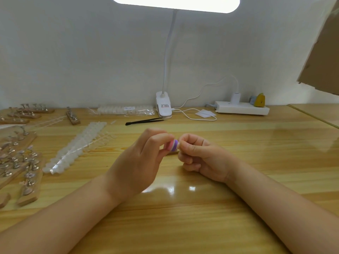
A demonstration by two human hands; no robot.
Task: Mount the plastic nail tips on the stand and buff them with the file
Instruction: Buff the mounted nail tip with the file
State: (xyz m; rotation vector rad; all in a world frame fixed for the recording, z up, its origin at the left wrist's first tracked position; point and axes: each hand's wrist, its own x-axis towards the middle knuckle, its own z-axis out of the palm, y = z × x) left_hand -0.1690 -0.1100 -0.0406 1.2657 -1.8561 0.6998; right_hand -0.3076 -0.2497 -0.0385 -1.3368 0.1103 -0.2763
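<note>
Pinching a pink-and-purple buffer block (172, 145), the left hand (141, 162) is met by the right hand (200, 158), curled on something hidden, on the wooden table (256, 162), far from its edges.

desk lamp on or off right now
On. The desk lamp head at the top glows bright white, its cable runs to the white power strip, and glare spots reflect on the wooden table below the hands.

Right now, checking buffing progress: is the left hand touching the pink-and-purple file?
Touching. The head view shows the left hand pinching the pink-and-purple file between its fingertips.
</note>
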